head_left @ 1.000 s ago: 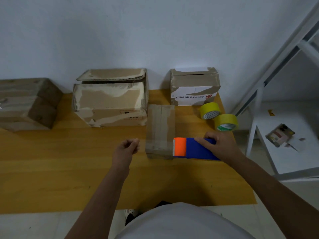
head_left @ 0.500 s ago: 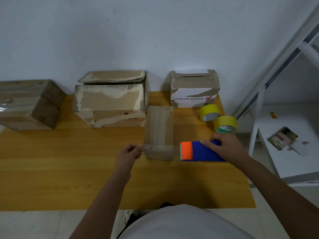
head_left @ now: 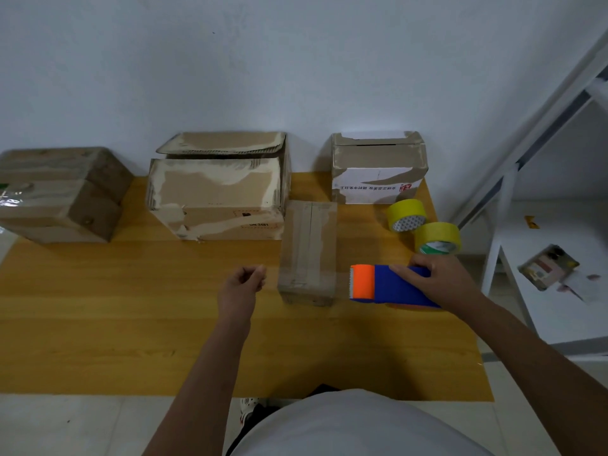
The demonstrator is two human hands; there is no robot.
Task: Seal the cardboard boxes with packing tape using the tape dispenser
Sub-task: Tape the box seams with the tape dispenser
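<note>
My right hand [head_left: 437,278] grips the dispenser [head_left: 388,284] just right of the box [head_left: 309,251], my left hand [head_left: 241,284] curled, holding nothing

— Where's your one camera?
— On your head, looking forward and steeply down across the table [head_left: 98,340], from its near edge to the wall behind, close over your forearms.

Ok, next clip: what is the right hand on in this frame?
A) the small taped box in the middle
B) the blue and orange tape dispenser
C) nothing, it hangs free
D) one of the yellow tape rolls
B: the right hand grips the blue body of the tape dispenser, beside the small taped box and in front of the yellow tape rolls.
</note>
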